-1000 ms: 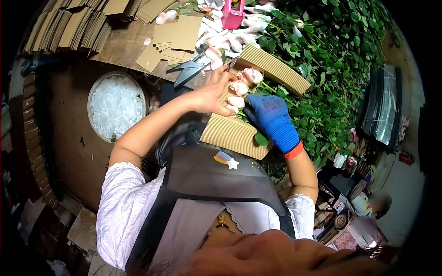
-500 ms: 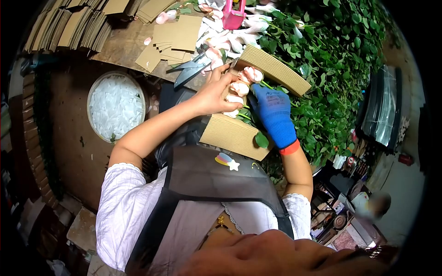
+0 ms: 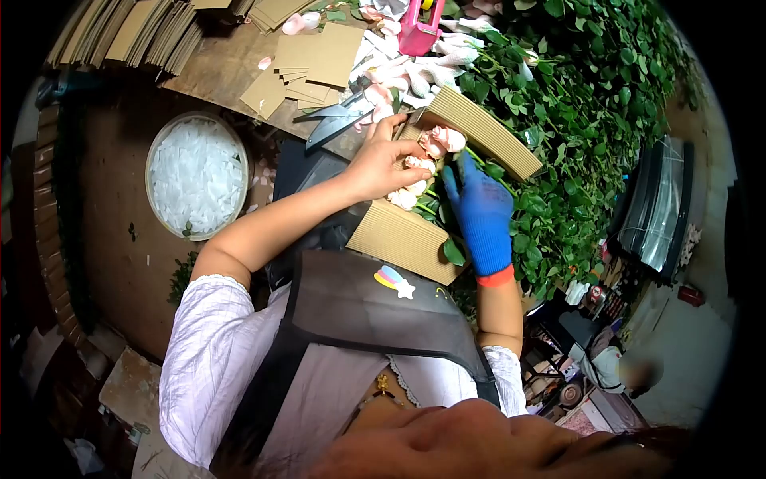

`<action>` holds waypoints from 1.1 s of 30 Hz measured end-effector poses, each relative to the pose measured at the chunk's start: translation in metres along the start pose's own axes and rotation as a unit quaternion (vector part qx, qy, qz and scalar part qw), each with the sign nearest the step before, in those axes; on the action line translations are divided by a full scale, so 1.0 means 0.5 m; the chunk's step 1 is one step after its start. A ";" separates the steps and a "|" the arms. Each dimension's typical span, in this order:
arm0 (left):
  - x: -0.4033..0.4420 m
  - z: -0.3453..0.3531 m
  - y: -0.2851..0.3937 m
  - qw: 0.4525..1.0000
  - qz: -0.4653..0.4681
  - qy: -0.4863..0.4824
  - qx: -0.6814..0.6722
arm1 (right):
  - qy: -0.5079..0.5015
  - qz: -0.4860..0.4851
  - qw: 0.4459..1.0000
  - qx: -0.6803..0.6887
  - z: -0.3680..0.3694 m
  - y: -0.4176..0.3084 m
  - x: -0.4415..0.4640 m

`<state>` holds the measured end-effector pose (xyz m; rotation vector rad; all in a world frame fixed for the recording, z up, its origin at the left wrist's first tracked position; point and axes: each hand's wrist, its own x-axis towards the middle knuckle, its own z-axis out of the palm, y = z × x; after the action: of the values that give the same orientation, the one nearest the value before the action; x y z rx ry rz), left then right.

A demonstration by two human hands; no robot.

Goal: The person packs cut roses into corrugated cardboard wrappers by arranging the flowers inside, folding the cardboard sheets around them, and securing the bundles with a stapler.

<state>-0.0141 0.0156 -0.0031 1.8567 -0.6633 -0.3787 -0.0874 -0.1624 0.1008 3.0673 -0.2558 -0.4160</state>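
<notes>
Pale pink roses lie in a row on a sheet of corrugated cardboard, whose other end rises beyond them. My bare left hand is over the left side of the row, with thumb and a finger closed around one rose head. One finger reaches to the cardboard's far edge. In a blue glove, my right hand is just right of the flowers, beside the green stems. Its thumb and forefinger are apart with nothing visible between them; the other fingers are blurred.
Scissors lie left of the cardboard, near small card squares and a pink tape dispenser. Leafy stems heap up at the right. A round tub of white pieces stands at the left. Another person is at lower right.
My right hand has drawn back slightly from the roses, and its thumb and forefinger have spread. My left hand stays at the row, its fingers shifted on the rose heads.
</notes>
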 end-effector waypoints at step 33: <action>0.032 0.014 0.013 0.997 0.020 0.065 0.028 | 0.168 -0.124 0.967 0.149 0.047 0.013 0.000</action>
<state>-0.0068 -0.0010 0.0009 1.8998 -0.6281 -0.2133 -0.0944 -0.1694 0.0786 3.4019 0.0877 0.1607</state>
